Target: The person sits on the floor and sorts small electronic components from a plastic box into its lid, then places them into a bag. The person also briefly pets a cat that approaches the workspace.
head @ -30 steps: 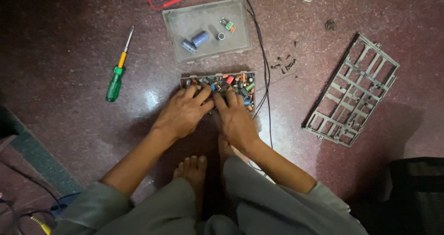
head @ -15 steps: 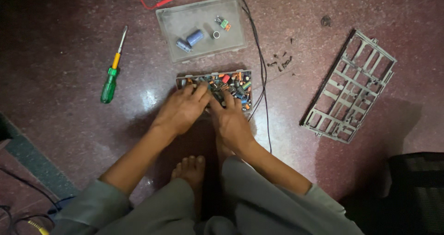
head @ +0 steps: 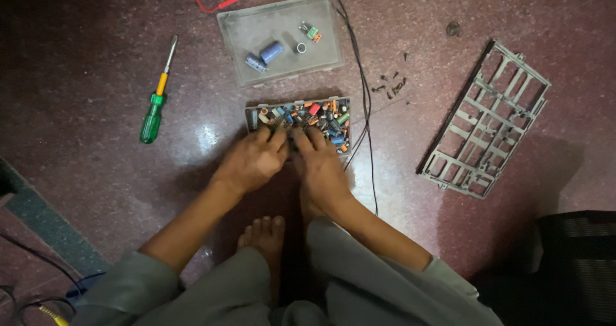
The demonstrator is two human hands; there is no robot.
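Observation:
A small grey box point(head: 253, 116) full of several mixed colourful electronic parts sits on the dark red floor. My left hand point(head: 251, 162) rests on its near edge with fingers spread among the parts. My right hand point(head: 321, 169) lies beside it, fingertips also in the parts. Whether either hand pinches a part is hidden. Beyond the box lies a clear plastic lid point(head: 282, 37) holding two blue cylindrical capacitors point(head: 264, 54), a small ring and a green part.
A green and yellow screwdriver point(head: 156, 98) lies at the left. A grey plastic grid frame point(head: 486, 119) lies at the right. Black cables point(head: 363, 101) run past the box's right side, a red wire point(head: 215, 2) at top. My bare foot point(head: 263, 236) is below the hands.
Both hands stay in the parts box with fingers shifting slightly. The view has moved a little, so everything sits lower in the frame.

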